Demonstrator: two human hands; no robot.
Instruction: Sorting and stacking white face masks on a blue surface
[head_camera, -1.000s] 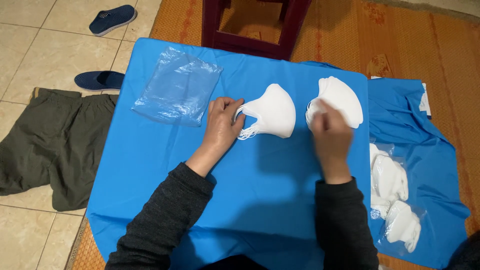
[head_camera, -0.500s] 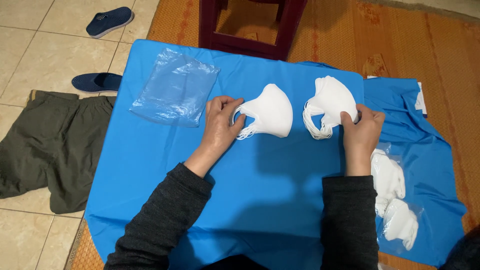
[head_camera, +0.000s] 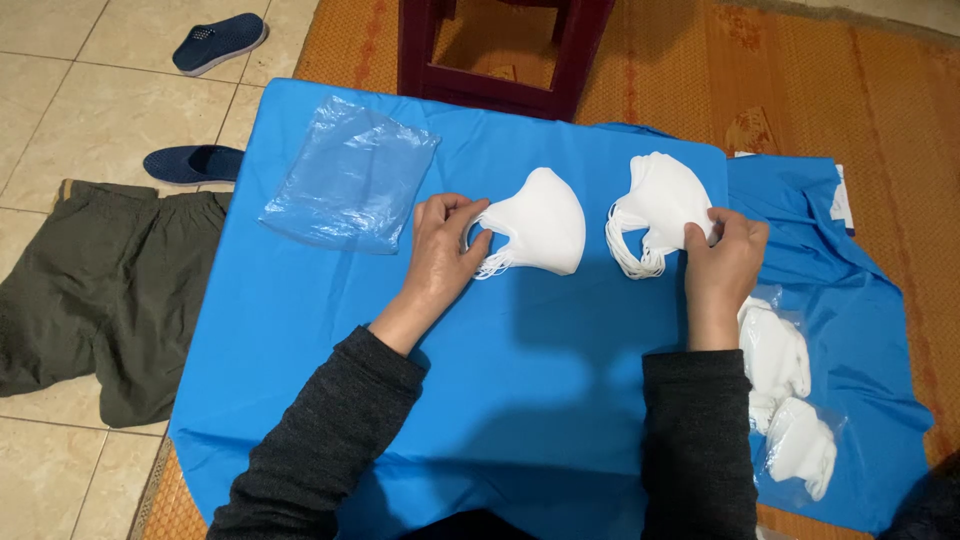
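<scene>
Two stacks of white face masks lie on a blue cloth (head_camera: 560, 390). My left hand (head_camera: 443, 250) pinches the ear loops at the left edge of the left mask stack (head_camera: 540, 222). My right hand (head_camera: 725, 258) grips the right lower edge of the right mask stack (head_camera: 660, 205), whose loops hang out to its left. Both sleeves are dark grey knit.
A pile of clear plastic bags (head_camera: 350, 178) lies at the cloth's upper left. Bagged white masks (head_camera: 790, 400) sit at the right on more blue fabric. A dark red stool (head_camera: 500, 50) stands beyond the cloth. Two dark blue slippers (head_camera: 200, 160) and olive trousers (head_camera: 90, 290) lie on the tiled floor at left.
My right hand slid from on top of the right mask stack to its right lower edge, uncovering the stack. The left hand stayed on the left stack's loops.
</scene>
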